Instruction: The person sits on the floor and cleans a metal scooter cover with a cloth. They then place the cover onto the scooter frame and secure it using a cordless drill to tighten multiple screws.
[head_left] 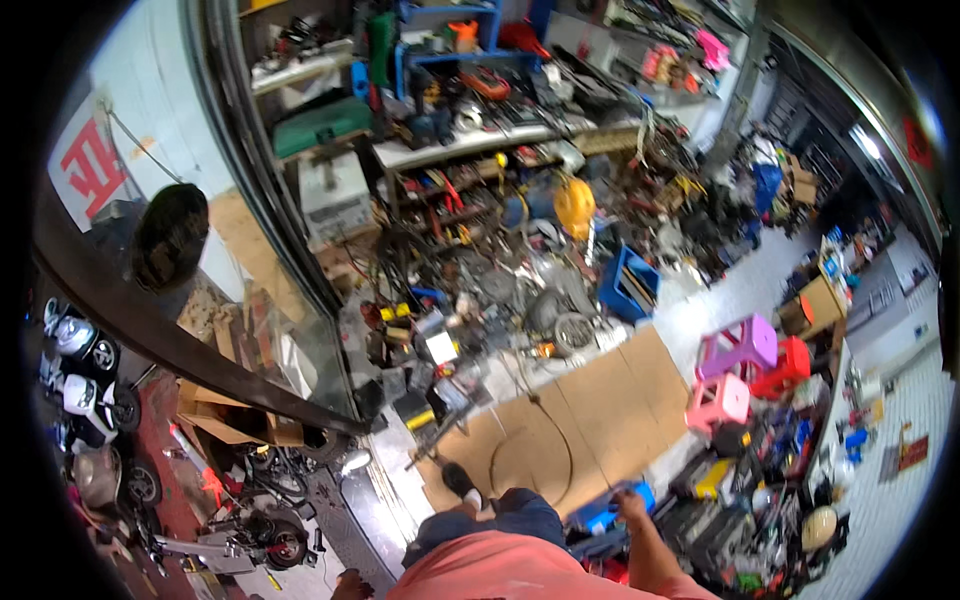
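Note:
My right hand [630, 505] hangs at my right side near a blue bin [600, 515], fingers apart and loosely bent, with nothing visible in it. My left hand [350, 585] peeks in at the lower edge; its fingers are too small and cut off to read. Under my feet, one dark shoe [460, 482] showing, lies a brown cardboard sheet [620, 400] with a looped cord or hose [535, 402] on it. To my right sit a cluttered heap of tool cases [710, 480] and pink, purple and red plastic stools [740, 345].
Parts and wheels crowd the floor before a workbench [390, 150], beside a blue crate [630, 280]. A glass doorway frame [250, 390] borders my left, with scooters [85, 400] and a cardboard box [230, 420] beyond. A pale floor strip [740, 290] runs toward the back right.

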